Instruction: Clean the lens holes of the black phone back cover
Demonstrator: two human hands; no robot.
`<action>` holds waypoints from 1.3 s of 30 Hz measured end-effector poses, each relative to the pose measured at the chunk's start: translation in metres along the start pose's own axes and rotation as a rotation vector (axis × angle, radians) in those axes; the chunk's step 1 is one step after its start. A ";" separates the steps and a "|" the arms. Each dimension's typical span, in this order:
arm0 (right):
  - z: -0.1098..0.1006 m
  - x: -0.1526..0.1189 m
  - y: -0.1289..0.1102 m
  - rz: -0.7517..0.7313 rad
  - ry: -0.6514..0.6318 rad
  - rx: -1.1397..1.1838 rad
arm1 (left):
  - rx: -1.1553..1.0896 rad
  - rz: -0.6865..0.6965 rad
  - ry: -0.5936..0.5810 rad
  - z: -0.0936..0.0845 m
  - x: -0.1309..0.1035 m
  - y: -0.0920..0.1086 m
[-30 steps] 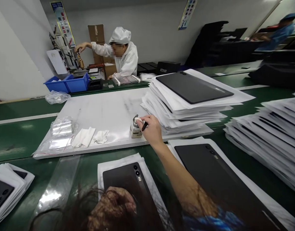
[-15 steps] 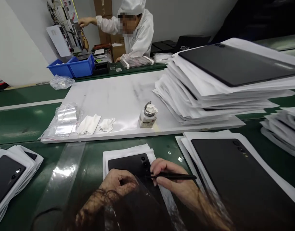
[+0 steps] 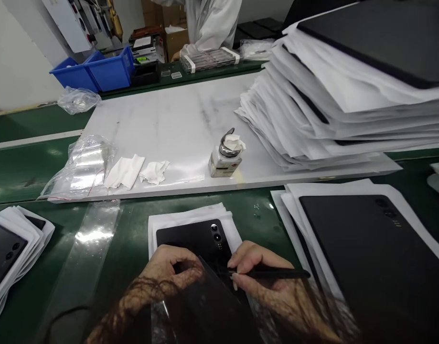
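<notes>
A black tablet back panel (image 3: pixel 190 233) with round camera openings at its upper right lies on white sheets (image 3: pixel 190 214) in front of me. My left hand (image 3: pixel 172 270) rests over its left side, thumb and fingers pinched at the edge of a clear film (image 3: pixel 215 279) that lies across the panel's lower part. Between the thumb and fingers of my right hand (image 3: pixel 264 272) are slim black tweezers (image 3: pixel 280 274). Their tip points left, close to the film's edge just below the cameras; whether it touches is hard to tell. Strands of hair blur the lower part.
Right of my hands lies a larger black panel (image 3: pixel 362 239) on white sheets; more panels (image 3: pixel 6 253) lie at left. On the white board (image 3: pixel 176 119) stand a pump bottle (image 3: pixel 224 160), crumpled wipes (image 3: pixel 124 172) and a tall interleaved stack (image 3: pixel 305 114). A person's white sleeve (image 3: pixel 219 24) shows behind.
The view has tilted downward and come closer, so the co-worker's head is out of frame. The tweezers have moved slightly down from beside the cameras; my left hand keeps its pinch.
</notes>
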State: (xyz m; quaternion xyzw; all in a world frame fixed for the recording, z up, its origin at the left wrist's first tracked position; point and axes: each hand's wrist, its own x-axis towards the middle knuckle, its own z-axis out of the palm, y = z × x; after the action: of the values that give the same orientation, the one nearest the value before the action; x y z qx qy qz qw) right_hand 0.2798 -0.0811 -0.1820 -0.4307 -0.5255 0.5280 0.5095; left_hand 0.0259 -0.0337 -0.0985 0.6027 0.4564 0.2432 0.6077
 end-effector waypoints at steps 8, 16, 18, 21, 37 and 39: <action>0.001 -0.006 0.005 -0.001 0.002 0.031 | 0.075 0.032 0.001 0.000 0.000 -0.004; 0.009 -0.011 -0.006 -0.042 -0.013 0.063 | 0.070 0.032 0.020 0.001 0.001 -0.003; 0.015 -0.002 -0.007 -0.026 0.079 0.106 | 0.061 0.030 0.026 0.002 0.001 -0.006; 0.020 0.022 -0.005 0.089 0.302 0.207 | 0.081 0.057 0.033 0.003 0.001 -0.009; 0.022 0.045 0.019 0.241 0.457 0.190 | 0.289 0.151 0.097 0.002 -0.004 -0.022; 0.022 0.044 0.021 0.237 0.457 0.185 | 0.286 0.160 0.083 0.002 -0.004 -0.021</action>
State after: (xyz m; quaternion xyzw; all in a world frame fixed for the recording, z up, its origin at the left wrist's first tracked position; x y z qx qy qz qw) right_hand 0.2517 -0.0383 -0.1971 -0.5488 -0.2924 0.5190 0.5865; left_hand 0.0204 -0.0418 -0.1178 0.7068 0.4617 0.2479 0.4753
